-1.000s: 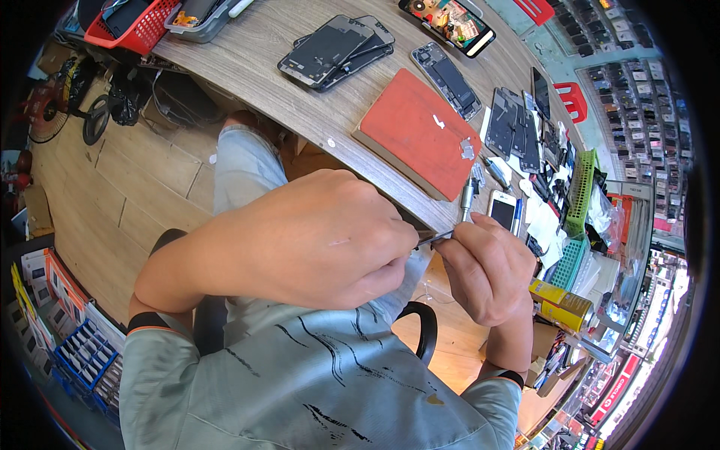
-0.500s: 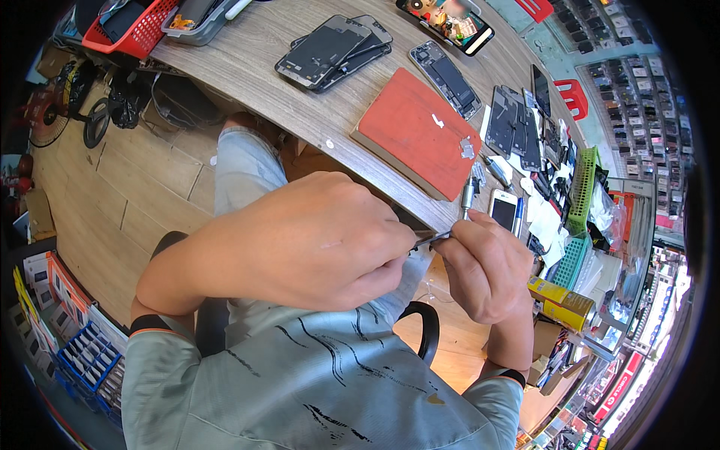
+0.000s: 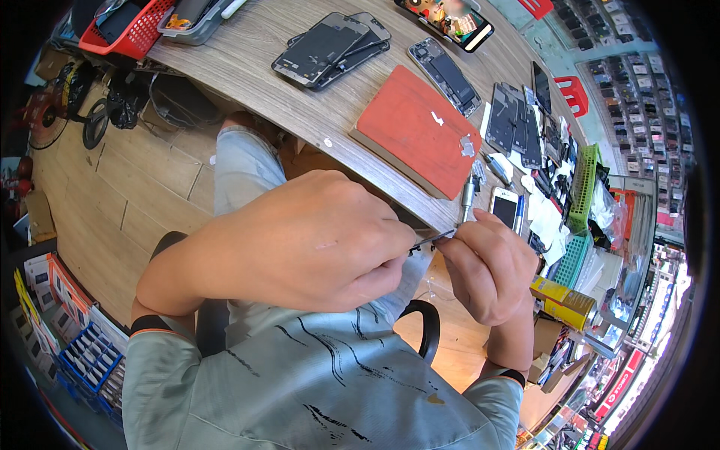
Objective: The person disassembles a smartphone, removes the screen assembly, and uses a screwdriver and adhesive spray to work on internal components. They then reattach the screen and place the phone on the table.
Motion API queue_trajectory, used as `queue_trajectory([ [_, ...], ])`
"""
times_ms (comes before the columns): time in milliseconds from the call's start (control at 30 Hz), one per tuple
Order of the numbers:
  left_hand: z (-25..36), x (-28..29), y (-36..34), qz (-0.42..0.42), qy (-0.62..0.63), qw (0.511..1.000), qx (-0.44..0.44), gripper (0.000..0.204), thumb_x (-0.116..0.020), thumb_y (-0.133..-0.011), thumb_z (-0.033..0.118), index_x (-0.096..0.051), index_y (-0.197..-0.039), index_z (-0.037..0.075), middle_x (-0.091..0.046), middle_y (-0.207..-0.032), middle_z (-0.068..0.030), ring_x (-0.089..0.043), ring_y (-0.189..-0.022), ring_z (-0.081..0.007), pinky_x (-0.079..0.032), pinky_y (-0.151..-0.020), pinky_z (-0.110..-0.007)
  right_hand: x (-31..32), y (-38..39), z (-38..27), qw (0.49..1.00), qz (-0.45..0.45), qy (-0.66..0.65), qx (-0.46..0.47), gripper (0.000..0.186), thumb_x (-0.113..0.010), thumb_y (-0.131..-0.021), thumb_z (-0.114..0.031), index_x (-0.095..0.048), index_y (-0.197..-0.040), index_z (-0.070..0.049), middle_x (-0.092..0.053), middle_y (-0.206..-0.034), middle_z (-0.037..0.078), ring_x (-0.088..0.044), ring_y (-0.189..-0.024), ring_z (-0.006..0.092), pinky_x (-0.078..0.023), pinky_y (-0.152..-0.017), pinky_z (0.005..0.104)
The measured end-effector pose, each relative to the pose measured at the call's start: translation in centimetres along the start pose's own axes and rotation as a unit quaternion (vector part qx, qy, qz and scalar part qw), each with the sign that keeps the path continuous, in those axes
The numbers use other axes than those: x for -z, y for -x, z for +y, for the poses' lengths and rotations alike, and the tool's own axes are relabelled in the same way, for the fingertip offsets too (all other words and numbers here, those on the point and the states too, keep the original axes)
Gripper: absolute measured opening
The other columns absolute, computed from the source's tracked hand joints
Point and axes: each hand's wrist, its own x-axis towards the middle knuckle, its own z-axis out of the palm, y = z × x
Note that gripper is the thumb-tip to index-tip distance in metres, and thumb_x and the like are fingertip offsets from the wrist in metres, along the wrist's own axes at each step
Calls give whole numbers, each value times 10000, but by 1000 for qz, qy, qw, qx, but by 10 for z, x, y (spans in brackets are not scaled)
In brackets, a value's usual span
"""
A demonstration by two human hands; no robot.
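Between both hands (image 3: 315, 244), thin metal tool (image 3: 435, 238)

The bench (image 3: 247, 67) is pale grey wood grain. On it lies a red-orange pad (image 3: 416, 127); at its left corner sits a red basket (image 3: 139, 34). Near the right edge stand green baskets (image 3: 583, 184). The shirt (image 3: 300, 382) is grey-green with black streaks.

Grey-green black-streaked shirt (image 3: 300, 390), pale jeans (image 3: 244, 169), bare hands.
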Motion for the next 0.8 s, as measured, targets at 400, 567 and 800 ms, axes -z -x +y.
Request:
queue_trajectory([
  [400,-1,2,-1,26,12,1000,-2,128,-833,-865,31,-774,-977,14,-660,-742,-91,-675,-634,-298,-516,-532,-430,-9,7,5,999,38,-10,-2,409,-784,-759,-153,-813,-1136,5,-733,-1131,137,-749,-907,318,-675,-882,462],
  [567,-1,1,-2,32,14,999,-3,146,-835,-862,30,-782,-997,12,-666,-746,-86,-676,-633,-295,-519,-532,-425,-7,8,4,999,41,20,17,415,-788,-732,-153,-841,-1112,5,-732,-1111,130,-747,-927,298,-681,-892,465],
  [800,0,1,-2,22,0,1000,-6,166,-841,-858,30,-795,-1015,3,-675,-748,-84,-685,-628,-290,-527,-532,-416,-5,4,1,998,42,41,22,399,-791,-707,-153,-861,-1067,5,-742,-1103,109,-740,-928,268,-681,-901,469],
])
